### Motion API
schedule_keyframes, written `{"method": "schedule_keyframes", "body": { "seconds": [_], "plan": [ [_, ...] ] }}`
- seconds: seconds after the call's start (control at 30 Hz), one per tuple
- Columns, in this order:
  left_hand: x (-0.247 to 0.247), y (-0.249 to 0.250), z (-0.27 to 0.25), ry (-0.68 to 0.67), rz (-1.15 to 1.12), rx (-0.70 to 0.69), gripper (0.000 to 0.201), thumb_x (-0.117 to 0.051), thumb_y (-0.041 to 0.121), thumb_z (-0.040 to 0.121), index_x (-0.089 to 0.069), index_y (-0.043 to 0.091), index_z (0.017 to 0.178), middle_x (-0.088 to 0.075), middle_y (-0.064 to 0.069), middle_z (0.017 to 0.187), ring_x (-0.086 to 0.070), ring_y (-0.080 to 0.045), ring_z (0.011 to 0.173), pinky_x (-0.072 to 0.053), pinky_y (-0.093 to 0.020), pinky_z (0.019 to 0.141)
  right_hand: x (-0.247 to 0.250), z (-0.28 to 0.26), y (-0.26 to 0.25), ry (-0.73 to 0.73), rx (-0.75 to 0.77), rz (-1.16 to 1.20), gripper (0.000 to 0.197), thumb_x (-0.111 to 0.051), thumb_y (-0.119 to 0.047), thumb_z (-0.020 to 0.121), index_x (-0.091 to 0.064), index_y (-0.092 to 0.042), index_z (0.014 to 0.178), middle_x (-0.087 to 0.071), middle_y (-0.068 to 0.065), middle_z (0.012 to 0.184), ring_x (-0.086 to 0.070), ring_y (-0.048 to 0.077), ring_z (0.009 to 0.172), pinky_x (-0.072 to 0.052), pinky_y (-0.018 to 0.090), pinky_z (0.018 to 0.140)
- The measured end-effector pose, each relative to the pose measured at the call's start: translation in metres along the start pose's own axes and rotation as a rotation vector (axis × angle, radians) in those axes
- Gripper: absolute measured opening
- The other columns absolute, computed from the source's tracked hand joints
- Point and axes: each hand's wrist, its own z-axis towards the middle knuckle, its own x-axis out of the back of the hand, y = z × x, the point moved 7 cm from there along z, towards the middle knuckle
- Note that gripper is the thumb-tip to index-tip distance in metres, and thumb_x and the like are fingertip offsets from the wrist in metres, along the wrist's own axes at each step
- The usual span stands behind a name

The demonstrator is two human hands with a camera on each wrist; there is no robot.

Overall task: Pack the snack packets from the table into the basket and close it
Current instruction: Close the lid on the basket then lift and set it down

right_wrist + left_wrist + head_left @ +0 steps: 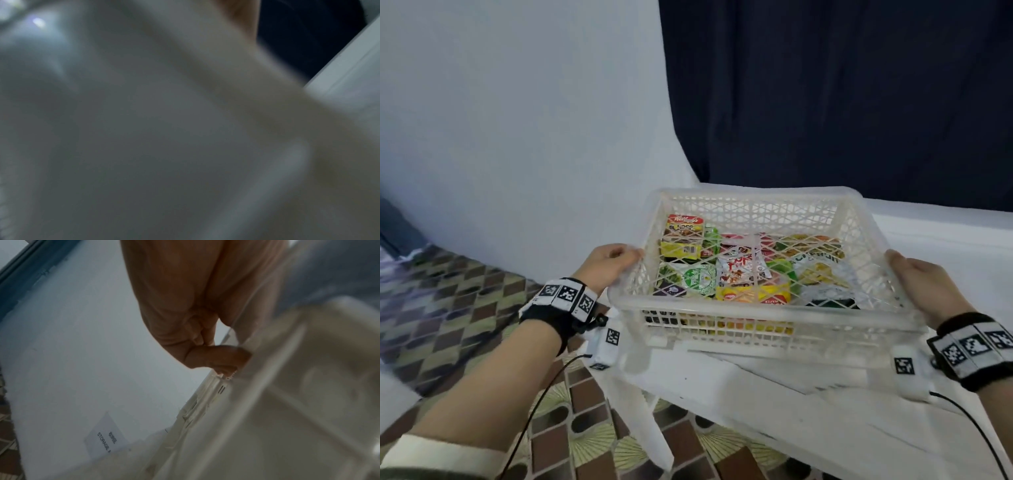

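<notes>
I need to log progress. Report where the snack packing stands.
Done: colourful snack packets lie inside the white lattice plastic basket; no loose packets show on the white-covered table. In hand: the left hand and right hand hold the basket's side rims. Left: closing; the top stands open and no lid is visible.

Looks to me like a home room rigged as a recording spot, not a lab or shop. Evidence: patterned floor (465,308) in brown/olive diamond tiles or mat at 8 o'clock, plain pale wall (517,120) at 10 o'clock, dark navy curtain (842,96) hung at 1 o'clock, table under a white cloth (774,411) at 5 o'clock. Left wrist view shows a paper label (107,441) reading "STORAGE", rest illegible.
</notes>
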Motion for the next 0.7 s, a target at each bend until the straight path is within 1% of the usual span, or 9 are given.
{"method": "schedule_keyframes", "body": {
  "seconds": [0.07, 0.13, 0.23, 0.3, 0.4, 0.47, 0.53, 0.6, 0.7],
  "plan": [
    [0.026, -0.008, 0.025, -0.010, 0.011, -0.014, 0.013, -0.066, 0.034, 0.085, -0.073, 0.023, 0.086, -0.073, -0.011, 0.099, -0.066, -0.033, 0.101, -0.050, -0.048, 0.096, -0.032, 0.009, -0.019, 0.013, 0.004, 0.007, 0.058, -0.044, -0.051, 0.094, -0.066, 0.002, 0.089, -0.067, 0.026, 0.095, -0.057, 0.030, 0.076, -0.041, 0.036, 0.073],
    [0.053, -0.018, 0.050, -0.016, 0.027, -0.020, 0.014, -0.065, 0.034, 0.087, -0.072, 0.022, 0.091, -0.072, -0.013, 0.103, -0.066, -0.032, 0.100, -0.051, -0.046, 0.096, -0.062, 0.018, -0.039, 0.022, 0.005, 0.001, 0.063, -0.043, -0.053, 0.094, -0.065, 0.006, 0.092, -0.067, 0.029, 0.097, -0.058, 0.030, 0.075, -0.042, 0.037, 0.073],
    [0.097, -0.034, 0.086, -0.016, 0.010, -0.013, 0.016, -0.067, 0.036, 0.085, -0.072, 0.021, 0.091, -0.072, -0.013, 0.103, -0.066, -0.035, 0.102, -0.051, -0.051, 0.095, -0.108, 0.023, -0.077, 0.025, 0.004, -0.007, 0.062, -0.042, -0.052, 0.094, -0.065, 0.005, 0.095, -0.067, 0.027, 0.098, -0.060, 0.032, 0.080, -0.042, 0.036, 0.074],
    [0.126, -0.045, 0.107, -0.002, 0.002, -0.016, 0.012, -0.067, 0.033, 0.086, -0.071, 0.022, 0.090, -0.072, -0.011, 0.103, -0.066, -0.031, 0.102, -0.050, -0.046, 0.097, -0.140, 0.026, -0.102, 0.022, 0.008, 0.004, 0.058, -0.044, -0.050, 0.095, -0.066, 0.004, 0.094, -0.068, 0.025, 0.097, -0.060, 0.031, 0.080, -0.043, 0.035, 0.075],
    [0.168, -0.059, 0.142, 0.010, -0.017, -0.023, 0.008, -0.066, 0.028, 0.087, -0.070, 0.022, 0.086, -0.071, -0.005, 0.096, -0.064, -0.026, 0.098, -0.049, -0.044, 0.098, -0.188, 0.031, -0.136, 0.019, 0.020, -0.003, 0.056, -0.044, -0.048, 0.095, -0.065, 0.004, 0.093, -0.066, 0.020, 0.091, -0.057, 0.027, 0.073, -0.042, 0.030, 0.064],
    [0.195, -0.072, 0.165, -0.001, -0.008, -0.019, 0.007, -0.065, 0.028, 0.088, -0.069, 0.022, 0.087, -0.070, -0.001, 0.095, -0.063, -0.025, 0.099, -0.048, -0.042, 0.097, -0.220, 0.034, -0.155, 0.015, 0.024, -0.013, 0.057, -0.043, -0.047, 0.096, -0.064, 0.006, 0.090, -0.063, 0.017, 0.086, -0.055, 0.026, 0.071, -0.039, 0.029, 0.060],
    [0.222, -0.087, 0.187, -0.008, 0.028, -0.036, 0.006, -0.063, 0.030, 0.089, -0.068, 0.026, 0.088, -0.069, 0.001, 0.098, -0.062, -0.020, 0.097, -0.049, -0.033, 0.090, -0.253, 0.034, -0.175, 0.024, 0.036, -0.014, 0.057, -0.044, -0.047, 0.096, -0.062, 0.006, 0.085, -0.060, 0.016, 0.083, -0.052, 0.025, 0.068, -0.038, 0.029, 0.059],
    [0.248, -0.101, 0.210, -0.023, 0.055, -0.062, 0.008, -0.062, 0.031, 0.090, -0.067, 0.026, 0.092, -0.067, -0.001, 0.103, -0.060, -0.014, 0.093, -0.046, -0.024, 0.078, -0.287, 0.035, -0.189, 0.044, 0.038, -0.001, 0.056, -0.045, -0.046, 0.096, -0.060, 0.006, 0.080, -0.057, 0.015, 0.079, -0.050, 0.024, 0.064, -0.036, 0.029, 0.056],
    [0.286, -0.128, 0.242, -0.044, 0.098, -0.077, 0.025, -0.059, 0.030, 0.092, -0.066, 0.015, 0.110, -0.062, -0.003, 0.106, -0.055, -0.017, 0.098, -0.040, -0.017, 0.067, -0.340, 0.027, -0.208, 0.076, 0.039, -0.005, 0.050, -0.046, -0.045, 0.096, -0.057, -0.001, 0.074, -0.054, 0.015, 0.074, -0.048, 0.024, 0.064, -0.034, 0.030, 0.055]
  ]
}}
